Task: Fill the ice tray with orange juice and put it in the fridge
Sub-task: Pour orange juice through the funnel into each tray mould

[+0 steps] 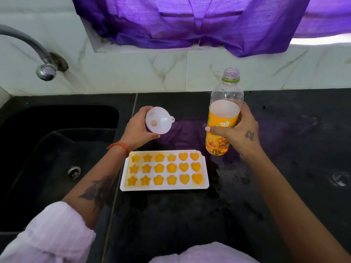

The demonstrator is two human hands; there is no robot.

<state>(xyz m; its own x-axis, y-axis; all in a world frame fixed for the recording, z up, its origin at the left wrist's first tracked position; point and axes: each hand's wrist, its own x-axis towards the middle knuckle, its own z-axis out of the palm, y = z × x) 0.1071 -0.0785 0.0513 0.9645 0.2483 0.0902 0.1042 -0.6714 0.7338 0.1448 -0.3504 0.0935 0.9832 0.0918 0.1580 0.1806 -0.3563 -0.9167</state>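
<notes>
At the far left we have the tap [45,71] and below it the black sink [57,149] with its drain [74,172], sunk into the dark counter [284,168]. Next comes our left hand [137,128], fingers curled round the white funnel [158,120], held up off the counter just behind the tray's left end. A red thread [118,146] circles that wrist.

The tray [164,170] lies flat on the counter in front of us, just right of the sink's edge. All its cells, stars, flowers and hearts, look full of orange juice, and some juice seems to sit on the flat top at the left side. We judge the filling done and the carry to the fridge still ahead; no fridge is in view.

The tray looks like thin, light plastic, so we expect it to flex, and with cells brimming any tilt will slop juice. We would free both hands first, then take it by the two short ends at the rim and keep it level. The rim may be wet and slippery.

To the right, our right hand [239,133] grips the uncapped bottle [224,114] round its label, upright, near the tray's far right corner. It is roughly two thirds full. The counter around the tray shows wet patches. Behind, a purple curtain [190,21] hangs over the tiled wall [133,69].
</notes>
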